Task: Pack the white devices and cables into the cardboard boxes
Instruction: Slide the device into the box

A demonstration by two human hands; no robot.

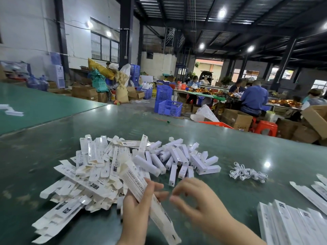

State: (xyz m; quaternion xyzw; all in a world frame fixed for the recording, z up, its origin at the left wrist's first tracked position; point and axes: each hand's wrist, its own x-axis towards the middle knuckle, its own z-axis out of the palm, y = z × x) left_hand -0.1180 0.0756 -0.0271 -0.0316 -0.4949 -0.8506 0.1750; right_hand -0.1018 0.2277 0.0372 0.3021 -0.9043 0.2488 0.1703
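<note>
My left hand (139, 206) grips a long white cardboard box (136, 181) with printed text, tilted up to the left. My right hand (196, 200) hovers just right of it, blurred, fingers loosely curled and holding nothing. Behind the hands lies a heap of flat unfolded white boxes (88, 170). To its right sits a pile of white devices (180, 158). A small bundle of white cables (247, 174) lies further right on the green table (247, 149).
Packed white boxes (292, 223) lie in a row at the lower right, with loose flat boxes (311, 193) above them. Two white pieces (12, 111) rest on the far left table. Blue crates, brown cartons and seated people fill the background.
</note>
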